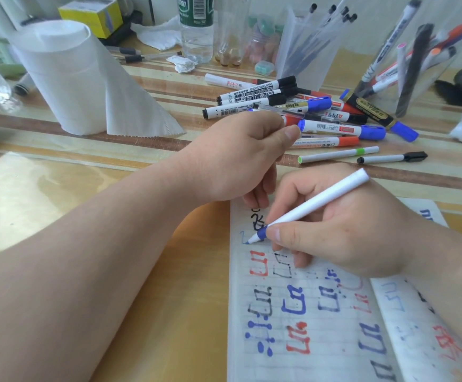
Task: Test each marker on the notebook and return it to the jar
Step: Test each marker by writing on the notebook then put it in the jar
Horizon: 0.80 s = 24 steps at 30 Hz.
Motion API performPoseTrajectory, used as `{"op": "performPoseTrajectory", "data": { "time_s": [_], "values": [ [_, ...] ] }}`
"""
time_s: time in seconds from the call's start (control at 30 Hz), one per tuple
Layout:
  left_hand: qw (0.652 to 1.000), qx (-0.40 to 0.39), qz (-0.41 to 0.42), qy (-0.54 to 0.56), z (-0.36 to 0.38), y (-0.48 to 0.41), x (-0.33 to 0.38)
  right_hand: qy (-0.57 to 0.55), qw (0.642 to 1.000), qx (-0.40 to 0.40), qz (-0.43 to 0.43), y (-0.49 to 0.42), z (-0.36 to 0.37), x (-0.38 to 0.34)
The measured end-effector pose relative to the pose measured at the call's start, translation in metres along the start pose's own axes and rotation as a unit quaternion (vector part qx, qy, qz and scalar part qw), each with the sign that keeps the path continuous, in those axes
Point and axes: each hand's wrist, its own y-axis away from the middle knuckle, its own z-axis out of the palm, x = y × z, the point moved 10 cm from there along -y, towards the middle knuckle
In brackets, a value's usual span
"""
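Observation:
My right hand (342,232) grips a slim white marker (315,204) with a blue collar. Its uncapped tip touches the open notebook (251,365) beside a thin blue squiggle near the top left of the page. The page carries several red, blue and black test marks. My left hand (235,158) is curled into a loose fist with the thumb against the forefinger. Its lower fingers rest on the notebook's top edge, and anything inside the fist is hidden. A clear jar (428,78) at the back right holds several markers.
A pile of whiteboard markers (293,106) lies on the table behind my hands, with two thin pens (337,154) nearer. A paper towel roll (67,75) stands at the left, bottles and a clear pen holder (307,48) at the back.

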Motion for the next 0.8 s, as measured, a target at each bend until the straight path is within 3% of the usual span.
{"op": "performPoseTrajectory", "data": {
  "time_s": [0.17,0.7,0.8],
  "values": [
    [1.000,0.001,0.001,-0.006,-0.001,0.000,0.001,-0.043,0.998,0.034,0.004,0.000,-0.006,0.004],
    [1.000,-0.004,-0.001,0.028,-0.001,-0.002,-0.003,-0.019,1.000,0.017,-0.002,-0.001,-0.002,0.005],
    [0.999,-0.009,-0.001,0.041,0.000,0.000,-0.004,-0.071,0.997,0.038,-0.014,-0.003,-0.013,0.003]
  ]
}}
